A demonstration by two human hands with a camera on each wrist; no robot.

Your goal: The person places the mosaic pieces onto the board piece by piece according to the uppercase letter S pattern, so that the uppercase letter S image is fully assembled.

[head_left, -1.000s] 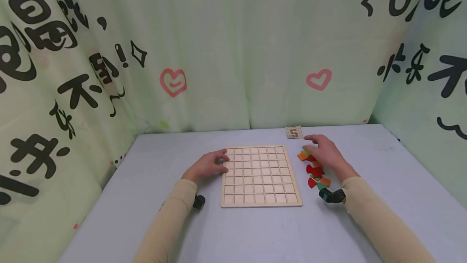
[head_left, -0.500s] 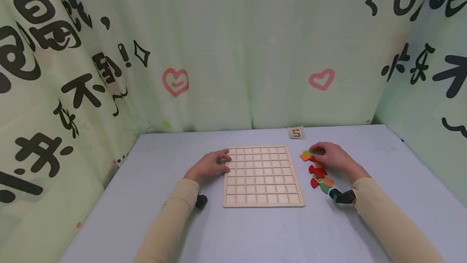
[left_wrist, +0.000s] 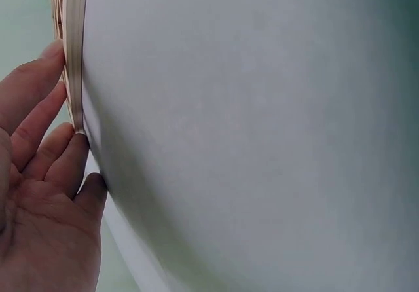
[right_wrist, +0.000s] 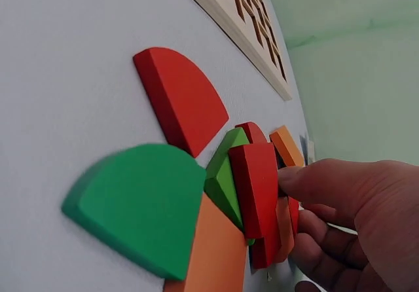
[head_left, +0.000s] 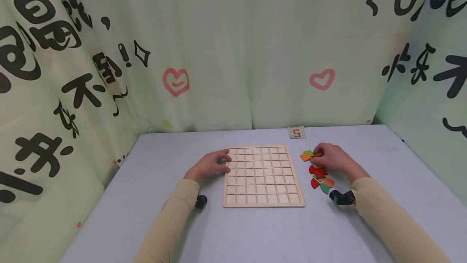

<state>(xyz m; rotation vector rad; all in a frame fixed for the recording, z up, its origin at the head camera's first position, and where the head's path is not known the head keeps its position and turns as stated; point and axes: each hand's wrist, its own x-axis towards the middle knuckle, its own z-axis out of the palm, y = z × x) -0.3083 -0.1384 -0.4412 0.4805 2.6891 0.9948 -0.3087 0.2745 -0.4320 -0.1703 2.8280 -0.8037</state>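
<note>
A wooden grid board with square cells lies flat on the table. My left hand rests at its left edge, fingers fairly straight; in the left wrist view the fingertips touch the board's side. Right of the board, several small coloured wooden blocks lie in a loose pile. My right hand is at the pile's far part, thumb and curled fingers pinching a red block, mostly hidden. Beside the fingertips lie a green block and an orange block.
Nearer me lie a red quarter-round block, a green quarter-round block and an orange block, some overlapping. A small patterned card lies at the table's back. A printed curtain encloses the table.
My right hand has come down from beside the card onto the far blocks, its fingers closing around a red one. The left hand stays at the board's edge. The head view has shifted slightly.
</note>
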